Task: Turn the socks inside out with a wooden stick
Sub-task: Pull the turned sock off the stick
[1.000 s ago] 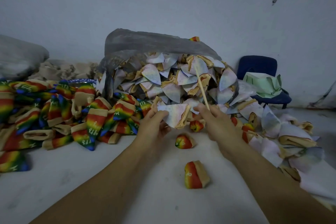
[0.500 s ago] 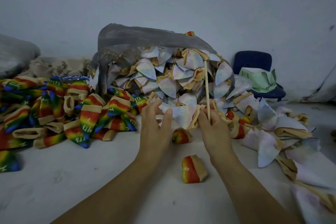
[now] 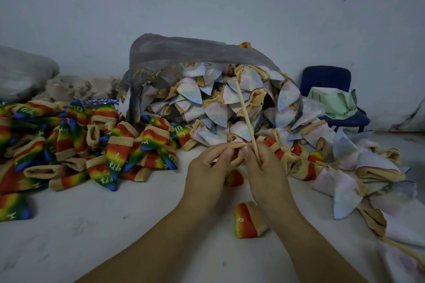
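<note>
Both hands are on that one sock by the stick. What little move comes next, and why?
Probably pull the sock cuff open and feed the wooden stick into it. The left hand and right hand both pinch the cuff, and the right one also holds the stick, whose visible length stands above the sock, not inside it.

Left hand pinches sock, right hand stick

Lighting: dim, diffuse, with a cool grey-blue cast; the source is out of view. The wall reads evenly grey. Shadows: soft and faint on the floor beneath the left hand and right hand. Centre is sharp. The pale socks at the floor's near right corner are smeared. The wall-floor line bows toward both sides.
</note>
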A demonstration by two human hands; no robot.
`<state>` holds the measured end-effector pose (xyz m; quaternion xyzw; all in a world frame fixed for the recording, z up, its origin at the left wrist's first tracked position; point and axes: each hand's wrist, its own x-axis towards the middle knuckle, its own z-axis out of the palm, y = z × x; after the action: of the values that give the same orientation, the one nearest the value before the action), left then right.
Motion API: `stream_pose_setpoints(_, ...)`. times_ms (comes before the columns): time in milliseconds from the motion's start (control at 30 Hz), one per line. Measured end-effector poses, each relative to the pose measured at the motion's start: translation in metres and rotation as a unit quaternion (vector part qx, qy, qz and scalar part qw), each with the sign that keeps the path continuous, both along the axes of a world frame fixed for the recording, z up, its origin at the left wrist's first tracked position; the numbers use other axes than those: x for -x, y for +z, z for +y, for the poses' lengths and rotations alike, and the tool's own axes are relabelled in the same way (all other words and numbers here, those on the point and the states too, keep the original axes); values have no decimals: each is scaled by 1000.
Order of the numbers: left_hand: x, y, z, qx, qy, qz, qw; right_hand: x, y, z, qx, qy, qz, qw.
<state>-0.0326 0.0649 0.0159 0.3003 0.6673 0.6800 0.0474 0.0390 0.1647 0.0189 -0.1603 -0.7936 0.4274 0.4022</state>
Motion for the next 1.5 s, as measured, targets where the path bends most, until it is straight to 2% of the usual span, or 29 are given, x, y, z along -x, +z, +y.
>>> stream_pose_setpoints(133, 0, 7, 0, -65, -28, -141, 987, 5, -4, -5, -70, -29, -9, 997)
stream_pose_setpoints(233, 2, 10, 0, -69, -89, -241, 964, 10, -3, -6, -97, -54, -27, 993)
stream_pose_setpoints(367, 2, 12, -2, -124, -194, -324, 918, 8, 0, -1, -36, -40, -32, 998)
stream_pose_setpoints(433, 2, 13, -4, -146, -215, -346, 902, 7, 0, 0, -16, -28, -24, 999)
stream_pose_setpoints(500, 1, 12, -4, -165, -213, -342, 900, 6, 0, 2, 2, -16, -14, 1000)
stream_pose_setpoints(633, 2, 3, -2, -181, -172, -293, 923, 1, -2, -1, 57, 24, 7, 998)
stream_pose_setpoints(767, 4, 0, -2, -168, -123, -238, 949, 3, -2, -8, 107, 26, -28, 994)
stream_pose_setpoints(1033, 5, 1, 1, -160, -2, -201, 966, 3, 3, -20, 214, 46, -88, 972)
stream_pose_setpoints(1167, 2, 2, 0, -146, 13, -208, 967, 6, 5, -20, 292, 46, -70, 953)
stream_pose_setpoints(1267, 2, 1, 2, -149, 5, -226, 963, 6, 4, -17, 312, 27, -39, 949)
stream_pose_setpoints(1500, -1, 2, 2, -184, -87, -338, 919, 5, 8, -15, 360, 31, 19, 932)
